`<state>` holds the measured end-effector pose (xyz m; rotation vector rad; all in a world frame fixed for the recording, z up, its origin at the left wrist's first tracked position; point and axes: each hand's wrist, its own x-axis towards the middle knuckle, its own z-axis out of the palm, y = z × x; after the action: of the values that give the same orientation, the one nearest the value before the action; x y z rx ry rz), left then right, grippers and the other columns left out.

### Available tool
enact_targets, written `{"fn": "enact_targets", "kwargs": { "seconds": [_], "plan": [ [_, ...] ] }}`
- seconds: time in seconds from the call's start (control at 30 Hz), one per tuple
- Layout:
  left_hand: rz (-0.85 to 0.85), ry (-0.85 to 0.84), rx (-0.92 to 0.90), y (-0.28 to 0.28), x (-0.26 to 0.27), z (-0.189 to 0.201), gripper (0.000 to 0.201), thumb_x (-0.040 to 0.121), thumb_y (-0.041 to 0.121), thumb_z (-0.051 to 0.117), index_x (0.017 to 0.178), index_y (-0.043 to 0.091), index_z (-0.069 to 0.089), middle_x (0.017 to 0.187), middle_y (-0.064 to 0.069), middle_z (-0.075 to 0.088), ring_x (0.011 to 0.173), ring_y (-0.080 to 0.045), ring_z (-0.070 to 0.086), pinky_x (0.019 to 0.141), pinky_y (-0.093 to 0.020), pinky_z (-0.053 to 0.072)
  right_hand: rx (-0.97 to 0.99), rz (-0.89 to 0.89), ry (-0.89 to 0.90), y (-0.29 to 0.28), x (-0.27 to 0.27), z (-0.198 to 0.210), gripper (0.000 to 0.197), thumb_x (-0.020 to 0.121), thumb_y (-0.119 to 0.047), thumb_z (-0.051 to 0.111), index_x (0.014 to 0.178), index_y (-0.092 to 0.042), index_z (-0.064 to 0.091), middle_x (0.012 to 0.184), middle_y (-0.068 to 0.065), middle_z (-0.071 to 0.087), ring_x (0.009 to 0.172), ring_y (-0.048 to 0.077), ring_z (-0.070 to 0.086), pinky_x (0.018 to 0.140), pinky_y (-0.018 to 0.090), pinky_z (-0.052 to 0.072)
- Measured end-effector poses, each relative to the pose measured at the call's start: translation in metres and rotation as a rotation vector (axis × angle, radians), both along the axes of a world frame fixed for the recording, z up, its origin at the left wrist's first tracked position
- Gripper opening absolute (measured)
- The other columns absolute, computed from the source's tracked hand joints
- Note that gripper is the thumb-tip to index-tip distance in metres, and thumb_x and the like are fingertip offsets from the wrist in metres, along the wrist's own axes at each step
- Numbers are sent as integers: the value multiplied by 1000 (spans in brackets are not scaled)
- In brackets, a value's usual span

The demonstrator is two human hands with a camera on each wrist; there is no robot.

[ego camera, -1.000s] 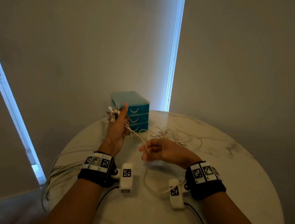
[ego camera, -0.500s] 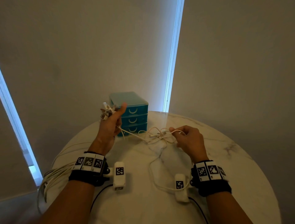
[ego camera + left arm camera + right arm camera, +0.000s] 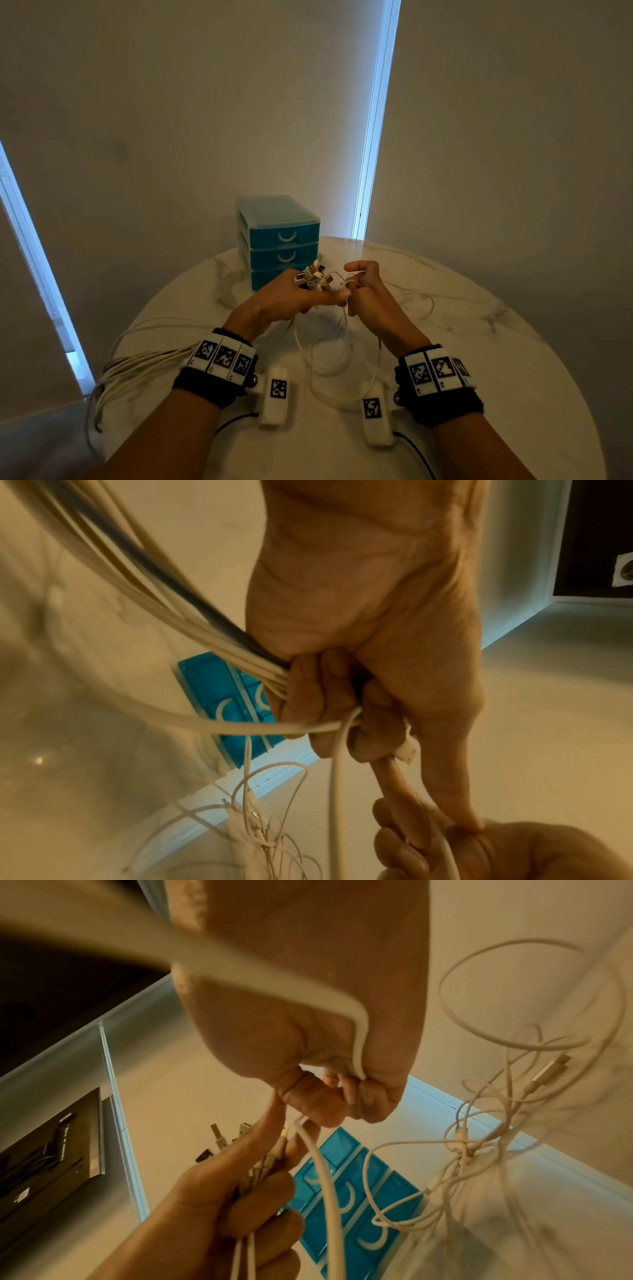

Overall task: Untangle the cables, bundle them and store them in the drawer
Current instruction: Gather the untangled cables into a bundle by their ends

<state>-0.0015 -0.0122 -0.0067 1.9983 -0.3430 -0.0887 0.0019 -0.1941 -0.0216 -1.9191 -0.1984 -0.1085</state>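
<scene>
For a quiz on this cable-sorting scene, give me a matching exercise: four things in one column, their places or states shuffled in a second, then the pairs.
Things:
1. left hand
2. right hand
3. drawer unit
4. loose tangle of cables

States:
A. all drawers closed, at the far edge of the table
B. grips a bunch of cables with plugs sticking out above the fingers
C. lies on the table, held by neither hand
D. pinches a single white cable

Pairs: 1-B, 2-D, 3-A, 4-C

cables (image 3: 329, 342): white
drawer unit (image 3: 278, 240): teal, pale curved handles
tabletop (image 3: 479, 325): white marble, grey veins
wristbands (image 3: 212, 377): black, black-and-white square markers
</scene>
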Motion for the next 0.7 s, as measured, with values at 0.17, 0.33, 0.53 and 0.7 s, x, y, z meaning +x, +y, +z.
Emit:
{"fn": "enact_targets", "kwargs": {
  "seconds": [0.17,0.33,0.53,0.7],
  "plan": [
    [145,-100,-295,8,3,5,9,92,33,82,96,26,78,70,23,73,62,13,65,64,-17,47,239,-16,89,-1,-1,3,42,98,-1,60,135,-18,48,112,10,68,91,22,65,71,30,52],
    [492,-163,-792,28,18,2,16,92,35,83,103,24,79,91,4,80,87,-16,77,73,-36,63,248,161,143,-8,-13,12,33,98,-34,74,121,-11,74,112,9,79,97,18,73,81,32,55],
    [607,-175,-817,34,26,-6,18,91,39,84,85,26,74,71,3,57,70,-15,50,62,-30,41,125,299,-5,-13,-17,10,20,101,-21,73,112,-7,79,106,9,80,96,22,75,84,30,61],
    [362,-90,-534,28,20,-4,10,93,34,80,92,28,72,58,22,63,68,-5,58,69,-30,44,493,4,-175,-21,-9,14,19,97,-27,77,108,-12,83,113,5,80,102,24,78,92,29,62]
  ]
}}
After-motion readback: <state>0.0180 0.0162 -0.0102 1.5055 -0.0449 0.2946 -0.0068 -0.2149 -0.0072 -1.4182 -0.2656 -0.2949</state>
